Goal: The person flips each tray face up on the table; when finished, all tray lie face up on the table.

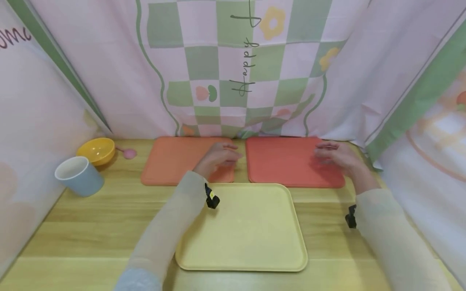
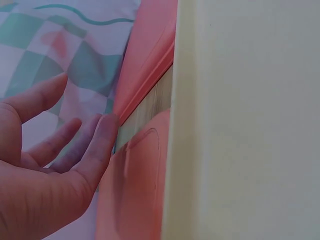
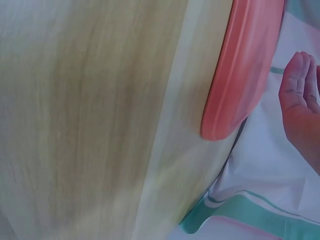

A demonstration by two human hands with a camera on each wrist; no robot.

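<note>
Three shallow rectangular trays lie on the wooden table. My left hand (image 1: 218, 158) is over the right part of the orange tray (image 1: 171, 161), holding nothing, its fingers loosely bent. In the left wrist view the thumb and fingers (image 2: 102, 132) of this hand are spread apart. Over the right end of the red tray (image 1: 280, 161) is my right hand (image 1: 338, 157), also holding nothing; the right wrist view shows its fingers (image 3: 297, 77) nearly straight and close together. The pale yellow tray (image 1: 247, 230) lies in front of the other two, partly covered by my left forearm.
A blue cup (image 1: 83, 180) stands at the left of the table. Behind it are a yellow bowl (image 1: 96, 151) and a pink spoon (image 1: 129, 153). A checkered curtain (image 1: 233, 60) hangs along the back edge, with more cloth at both sides.
</note>
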